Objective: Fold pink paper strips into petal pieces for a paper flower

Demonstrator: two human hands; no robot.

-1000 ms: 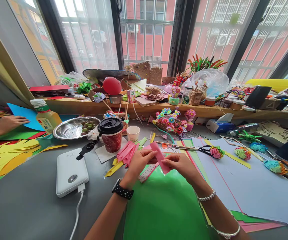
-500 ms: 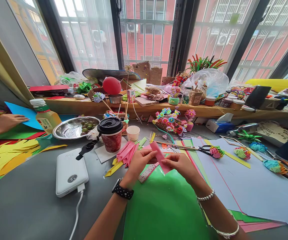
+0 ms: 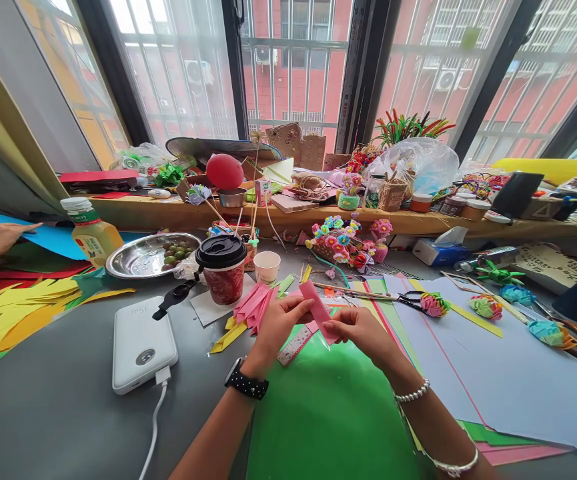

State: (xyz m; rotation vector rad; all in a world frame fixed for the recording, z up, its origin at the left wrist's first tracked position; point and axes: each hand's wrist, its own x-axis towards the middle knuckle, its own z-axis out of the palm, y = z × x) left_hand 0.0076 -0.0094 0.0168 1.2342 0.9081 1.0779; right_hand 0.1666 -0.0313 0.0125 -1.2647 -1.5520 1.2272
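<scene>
A green mat [image 3: 333,420] lies on the grey table [image 3: 68,413]. Above its far edge, the left hand [image 3: 279,323] pinches a pink strip [image 3: 314,300] midway; the right hand [image 3: 364,332] grips its lower end. A ruler [image 3: 295,347] lies below, pink papers [image 3: 252,310] beside the left hand, a lidded cup [image 3: 222,281] beyond, then the cluttered sill [image 3: 298,215].

Ok so the paper strip [image 3: 319,309] is plain bubblegum pink, and the big sheet [image 3: 335,417] is a seriously loud green. Watch strap [image 3: 251,385] is black with white polka dots, beaded bracelet [image 3: 415,394] is silver. Coffee cup [image 3: 223,283] is mottled deep red, lid [image 3: 221,251] solid black. Power bank [image 3: 138,335] is all white, tabletop [image 3: 53,413] a dull grey, balloon [image 3: 225,172] bright red, and the paper pile [image 3: 38,301] mostly yellow with some orange.
</scene>
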